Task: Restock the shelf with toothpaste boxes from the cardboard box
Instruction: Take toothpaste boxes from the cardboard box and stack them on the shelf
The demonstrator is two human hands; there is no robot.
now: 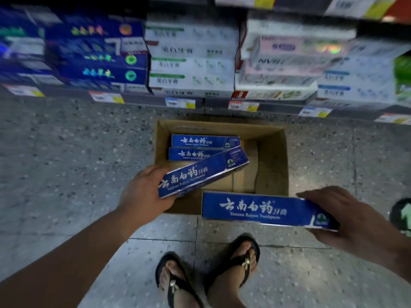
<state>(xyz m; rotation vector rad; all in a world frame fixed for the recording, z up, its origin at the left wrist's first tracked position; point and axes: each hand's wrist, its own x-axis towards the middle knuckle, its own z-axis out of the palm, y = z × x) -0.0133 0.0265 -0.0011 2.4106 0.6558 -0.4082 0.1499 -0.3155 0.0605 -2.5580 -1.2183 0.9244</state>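
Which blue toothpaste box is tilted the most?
The toothpaste box in the left hand, slanting up over the cardboard box; none of the rest slants that steeply.

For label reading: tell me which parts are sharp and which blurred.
Head view: shelf stock is smeared by motion blur, print illegible; the tilted toothpaste box in the left hand and the level toothpaste box in the right hand are sharp; the cardboard box is dim inside.

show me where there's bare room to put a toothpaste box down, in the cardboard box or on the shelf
Free: the right half of the cardboard box, between the two toothpaste boxes lying inside and its right wall; also the floor left of it. Crowded: the shelf front, stacked edge to edge.
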